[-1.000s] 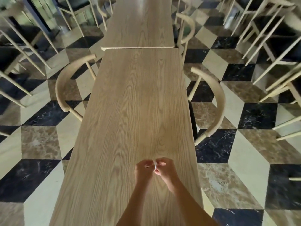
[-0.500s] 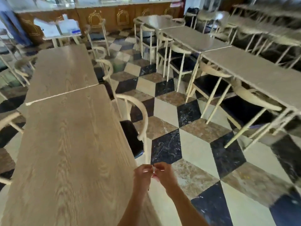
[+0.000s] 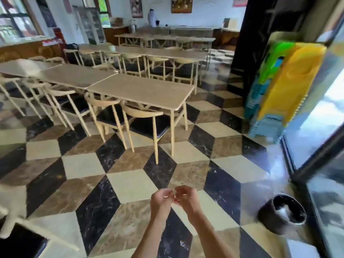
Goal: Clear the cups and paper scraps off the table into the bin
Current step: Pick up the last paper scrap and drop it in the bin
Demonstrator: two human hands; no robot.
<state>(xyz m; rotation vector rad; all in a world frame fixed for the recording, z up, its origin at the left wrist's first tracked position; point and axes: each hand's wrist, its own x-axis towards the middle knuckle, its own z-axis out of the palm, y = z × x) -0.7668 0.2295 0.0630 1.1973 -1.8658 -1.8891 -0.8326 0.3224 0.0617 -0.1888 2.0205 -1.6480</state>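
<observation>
My left hand (image 3: 161, 199) and my right hand (image 3: 186, 196) are held together in front of me over the checkered floor. Both pinch small white paper scraps (image 3: 174, 195) between the fingertips; the scraps are mostly hidden by the fingers. A dark round bin (image 3: 283, 213) with a black liner stands on the floor to the lower right, tilted in the view, beside the glass door. Something pale lies inside it. No cups are visible.
Rows of wooden tables (image 3: 143, 90) and chairs (image 3: 141, 116) fill the room ahead. A stack of blue, green and yellow plastic stools (image 3: 275, 86) stands at the right by a dark pillar. A glass door (image 3: 320, 138) runs along the right. A person stands far off at the back counter.
The view has swung right, from the long wooden table to the open floor, bringing the bin into sight. My hands stay pinched together on the scraps throughout.
</observation>
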